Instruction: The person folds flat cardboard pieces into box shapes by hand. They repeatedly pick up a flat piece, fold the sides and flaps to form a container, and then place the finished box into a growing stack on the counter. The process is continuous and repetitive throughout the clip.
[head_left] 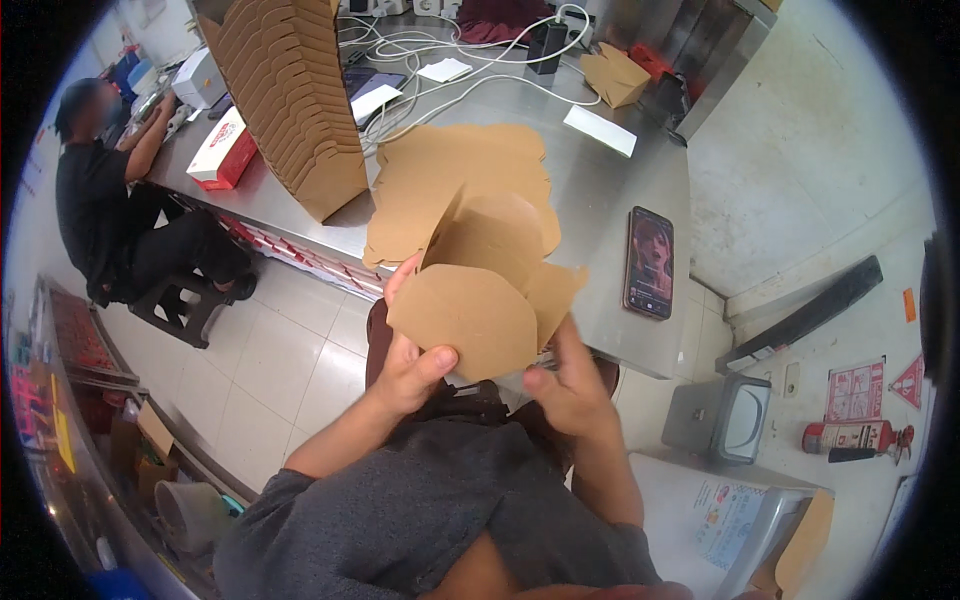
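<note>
Two hands on brown cardboard box blank (480, 300), held above lap, near edge of steel table (620, 200). Left hand (410, 372) pinches lower left panel, thumb on front. Right hand (565, 385) grips lower right flap, fingers closed on it. Judgement: keep thumbs along crease lines, fold flaps evenly to avoid tearing. Blank: plain kraft, rounded flaps, half-folded. Flat blanks (440, 190) just beyond; nested folded stack (290, 100) far left; phone (650, 262) right.

Head camera looks steeply down, close above steel table (620, 200).
</note>
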